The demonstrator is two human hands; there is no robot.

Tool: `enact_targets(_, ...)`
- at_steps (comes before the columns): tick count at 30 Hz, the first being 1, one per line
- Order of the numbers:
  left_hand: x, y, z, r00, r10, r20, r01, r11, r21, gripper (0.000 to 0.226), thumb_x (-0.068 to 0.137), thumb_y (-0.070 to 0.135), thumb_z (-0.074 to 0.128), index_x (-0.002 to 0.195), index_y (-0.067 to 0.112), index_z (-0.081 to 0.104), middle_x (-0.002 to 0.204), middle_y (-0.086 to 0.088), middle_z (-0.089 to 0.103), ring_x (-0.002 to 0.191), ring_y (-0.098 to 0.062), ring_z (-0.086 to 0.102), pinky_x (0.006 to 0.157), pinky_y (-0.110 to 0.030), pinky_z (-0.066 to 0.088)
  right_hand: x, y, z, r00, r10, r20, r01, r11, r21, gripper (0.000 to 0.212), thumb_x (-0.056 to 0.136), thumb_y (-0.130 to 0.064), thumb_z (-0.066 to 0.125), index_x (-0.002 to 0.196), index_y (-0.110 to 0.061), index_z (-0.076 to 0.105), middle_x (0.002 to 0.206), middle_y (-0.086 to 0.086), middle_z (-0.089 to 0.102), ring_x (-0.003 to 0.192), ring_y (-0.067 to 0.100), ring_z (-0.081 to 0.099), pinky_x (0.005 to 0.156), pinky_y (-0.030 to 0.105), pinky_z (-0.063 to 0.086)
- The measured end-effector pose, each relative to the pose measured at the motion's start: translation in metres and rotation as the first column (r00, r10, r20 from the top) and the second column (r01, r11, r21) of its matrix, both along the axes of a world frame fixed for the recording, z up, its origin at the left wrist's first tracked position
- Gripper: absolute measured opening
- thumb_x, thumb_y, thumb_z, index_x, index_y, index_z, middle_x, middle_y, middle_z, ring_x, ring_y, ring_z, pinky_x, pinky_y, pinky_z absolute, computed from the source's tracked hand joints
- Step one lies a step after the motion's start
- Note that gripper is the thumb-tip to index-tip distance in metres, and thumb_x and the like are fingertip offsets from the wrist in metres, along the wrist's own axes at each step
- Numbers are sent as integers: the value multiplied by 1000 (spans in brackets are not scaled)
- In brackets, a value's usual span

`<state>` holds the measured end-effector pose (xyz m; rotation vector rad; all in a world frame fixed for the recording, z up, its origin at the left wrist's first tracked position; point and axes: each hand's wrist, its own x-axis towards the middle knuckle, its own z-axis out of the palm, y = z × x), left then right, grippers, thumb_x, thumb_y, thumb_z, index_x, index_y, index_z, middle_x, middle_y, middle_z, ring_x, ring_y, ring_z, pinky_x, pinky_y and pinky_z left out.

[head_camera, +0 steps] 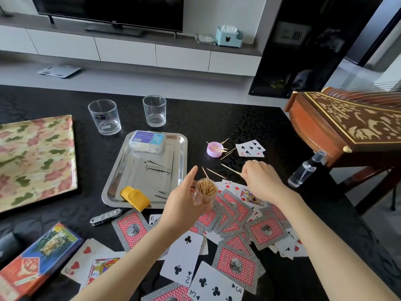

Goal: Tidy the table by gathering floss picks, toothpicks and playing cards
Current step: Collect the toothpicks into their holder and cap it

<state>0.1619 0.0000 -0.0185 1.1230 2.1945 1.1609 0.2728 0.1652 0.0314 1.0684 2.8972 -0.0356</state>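
Hovering over scattered playing cards [236,263] beside the tray [184,161] rim, the left hand [182,205] wraps its fingers round the toothpick jar [205,192] while the right hand [261,181] pinches a toothpick [231,169] over bare counter [271,127].

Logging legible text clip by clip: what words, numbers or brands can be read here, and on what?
"6": spade card.
"2": two of clubs.
"3": three of clubs.
"5": diamond card.
Too small or blurred to read: TV logo, floss pick box label, glass sticker, card box print.
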Motion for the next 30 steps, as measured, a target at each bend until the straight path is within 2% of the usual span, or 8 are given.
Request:
enact_targets(6,2,4,7,990,65,-123,-67,998,-13,64,71,25,80,126,20,47,119,4,62,105,-14,60,77,-19,50,9,-52,41,933,313,179,-343,923,173,21,82,-1,57,92,-13,43,82,1,40,71,19,46,64,25,33)
enact_targets(10,8,6,12,983,48,-179,-46,999,15,55,70,24,79,118,21,52,110,6,64,101,-11,58,78,-21,50,-8,-65,30,899,413,143,-437,845,307,30,36,2,75,57,-8,56,50,4,51,41,22,51,46,28,42)
enact_targets(13,11,8,11,984,21,-179,-15,999,37,52,69,24,78,115,20,54,107,6,66,99,-13,60,81,-30,53,-20,-74,28,878,460,131,-477,861,177,20,71,-2,67,91,-2,63,86,12,62,79,27,62,69,34,47)
enact_targets(16,9,5,11,996,36,-80,-33,999,44,53,67,25,81,113,21,54,103,8,66,96,-11,61,79,-28,53,-18,-65,35,938,229,-259,-304,903,-302,13,88,-12,55,95,-13,65,94,2,66,85,13,61,74,25,46)
enact_targets(20,-3,-4,14,992,115,44,-117,991,69,55,68,21,82,116,19,55,97,14,59,91,-5,56,70,-15,50,-23,-36,17,764,-207,-611,-155,861,-485,12,88,-14,56,82,-12,67,77,2,70,73,13,66,71,27,54)
enact_targets(25,-26,-10,22,968,223,116,-237,964,123,56,69,22,81,118,17,55,98,12,59,92,-6,55,57,-6,42,-61,-14,-41,971,-165,-176,103,943,-317,37,84,-41,63,94,-6,64,93,6,64,89,25,61,75,36,49)
enact_targets(28,-38,-11,25,962,258,89,-268,953,140,59,68,26,82,119,17,54,103,10,61,94,-8,57,64,-8,42,-80,-8,-55,976,-151,-155,108,960,-258,42,86,-44,60,62,-13,43,66,0,45,58,15,42,58,29,37)
enact_targets(30,-42,-10,27,959,270,82,-280,948,149,58,68,27,82,118,18,54,103,11,61,94,-7,56,65,-8,41,-88,-4,-54,990,-110,-86,83,959,-271,38,94,-35,52,65,-10,49,68,4,52,61,18,49,63,30,39)
